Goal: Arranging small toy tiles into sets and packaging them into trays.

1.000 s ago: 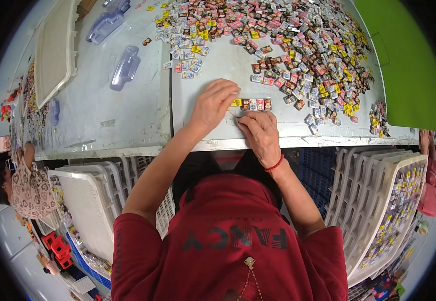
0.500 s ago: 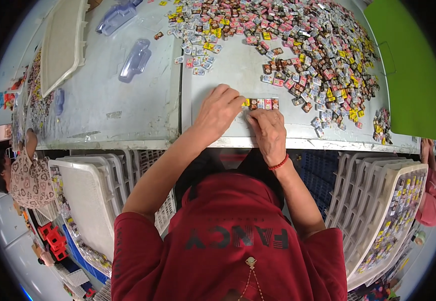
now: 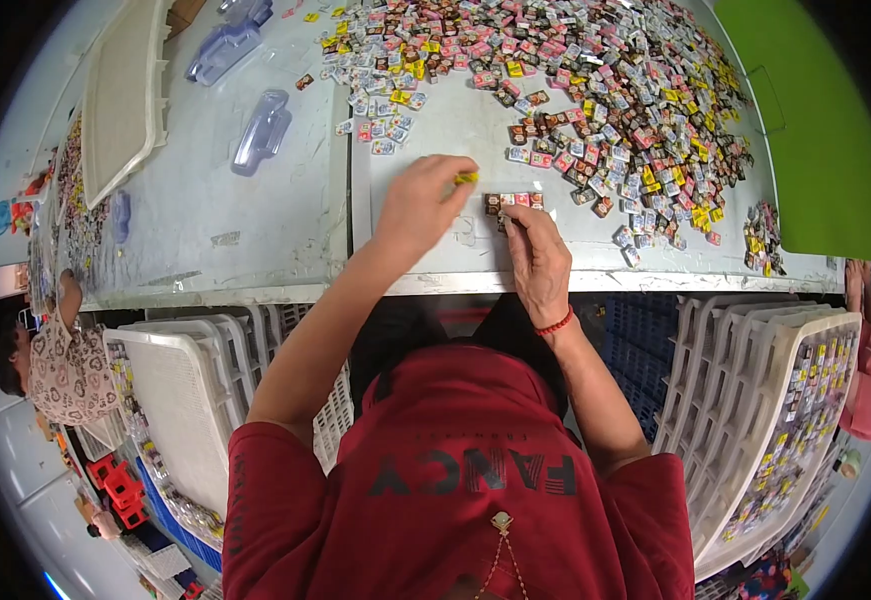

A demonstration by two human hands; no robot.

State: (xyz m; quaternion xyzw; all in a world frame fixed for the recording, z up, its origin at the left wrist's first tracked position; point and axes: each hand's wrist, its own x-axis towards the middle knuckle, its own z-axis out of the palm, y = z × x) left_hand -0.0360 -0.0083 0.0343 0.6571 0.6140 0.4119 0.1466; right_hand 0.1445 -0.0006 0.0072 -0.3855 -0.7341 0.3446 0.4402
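My left hand (image 3: pixel 417 210) is raised a little over the table, its thumb and fingers pinched on a small yellow packet (image 3: pixel 466 178). To its right lies a short row of small brown and pink packets (image 3: pixel 522 199), side by side in what looks like a clear tray. My right hand (image 3: pixel 539 262) rests at the near edge of this row, with thumb and fingers closed together. Something dark shows by those fingertips, but I cannot make out what they grip. Beyond both hands spreads a large heap of small packets (image 3: pixel 595 110) in pink, brown, white and yellow.
Clear plastic trays (image 3: pixel 261 132) lie on the left table part, near a white rack (image 3: pixel 127 95). A green board (image 3: pixel 805 120) borders the right side. Stacked white racks (image 3: pixel 745 400) stand below the table edge on both sides. Other people are at both far sides.
My left hand has lifted away from the row's left end, up and leftward, with the yellow packet in its fingers. My right hand stays by the row, its fingers slightly shifted.
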